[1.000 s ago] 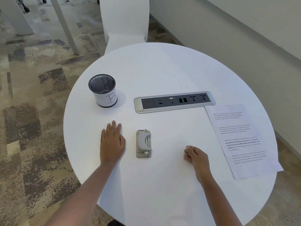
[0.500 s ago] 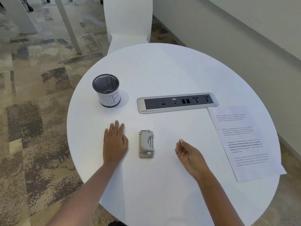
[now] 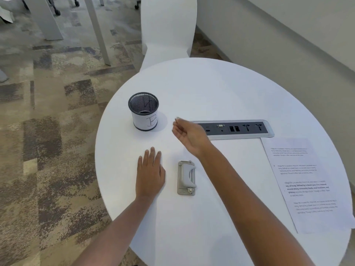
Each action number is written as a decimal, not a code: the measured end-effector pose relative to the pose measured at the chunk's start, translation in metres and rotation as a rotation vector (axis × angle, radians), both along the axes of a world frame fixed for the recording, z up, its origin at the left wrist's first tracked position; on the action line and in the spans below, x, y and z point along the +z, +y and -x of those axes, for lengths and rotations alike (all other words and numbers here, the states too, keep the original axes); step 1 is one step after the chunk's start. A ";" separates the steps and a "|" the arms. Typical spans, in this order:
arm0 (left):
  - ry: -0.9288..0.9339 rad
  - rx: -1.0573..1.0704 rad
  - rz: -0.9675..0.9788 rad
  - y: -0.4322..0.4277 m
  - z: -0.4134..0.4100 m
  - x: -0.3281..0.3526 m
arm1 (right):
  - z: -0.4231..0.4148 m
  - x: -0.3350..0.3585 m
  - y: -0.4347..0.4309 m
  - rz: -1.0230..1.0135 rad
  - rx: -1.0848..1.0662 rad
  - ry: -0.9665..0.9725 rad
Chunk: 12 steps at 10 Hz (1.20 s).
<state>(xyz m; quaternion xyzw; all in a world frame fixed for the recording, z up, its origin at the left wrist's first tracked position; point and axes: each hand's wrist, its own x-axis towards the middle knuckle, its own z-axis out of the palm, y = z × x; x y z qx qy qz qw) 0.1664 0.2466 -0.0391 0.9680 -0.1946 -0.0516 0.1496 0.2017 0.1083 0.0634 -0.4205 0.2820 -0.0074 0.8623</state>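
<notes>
Head view. Round white table (image 3: 211, 89), seen from above. The black wire-mesh pen cup (image 3: 143, 112), wrapped in a white paper band with a hand-drawn "B", stands upright at the far left of the table top, apart from everything else.

Right hand (image 3: 189, 133) hangs above the table just right of the cup and does not touch it. Its fingers (image 3: 177, 120) are loosely curved and point towards the cup. Nothing shows between them.

Left hand (image 3: 150, 173) lies flat on the near left of the table, palm down, fingers straight and close together, holding nothing.

Small grey metal hole punch (image 3: 186, 177) sits just right of the left hand, under the right forearm. Nobody touches it.

Handling, as a judgement:
- The cup looks light and empty, so it would tip or skid if knocked at the rim.
- The mesh wall looks stiff enough for a firm grip.
- The paper band may be slick, or may slide on the mesh.
- Best hold is round the lower body, thumb opposite the fingers, or a pinch over the solid rim.

Also there:
- silver recessed socket strip (image 3: 240, 128), mid-table
- printed white paper sheet (image 3: 307, 185), at right
- white chair (image 3: 169, 29), beyond the far edge
</notes>
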 end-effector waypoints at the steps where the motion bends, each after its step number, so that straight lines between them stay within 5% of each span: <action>1: -0.002 -0.008 -0.011 0.001 0.000 0.000 | -0.032 0.014 0.010 0.072 0.030 -0.002; 3: 0.004 -0.008 -0.019 0.001 -0.002 0.000 | -0.077 0.021 0.024 0.346 0.071 0.026; 5: 0.012 -0.018 -0.043 0.002 -0.003 0.000 | -0.095 0.008 0.036 0.833 0.163 0.023; 8: 0.004 -0.024 -0.038 0.002 -0.003 -0.002 | -0.095 0.005 0.044 1.003 0.223 0.016; 12: 0.009 -0.031 -0.030 0.003 -0.004 -0.003 | -0.099 0.000 0.042 0.903 0.181 0.021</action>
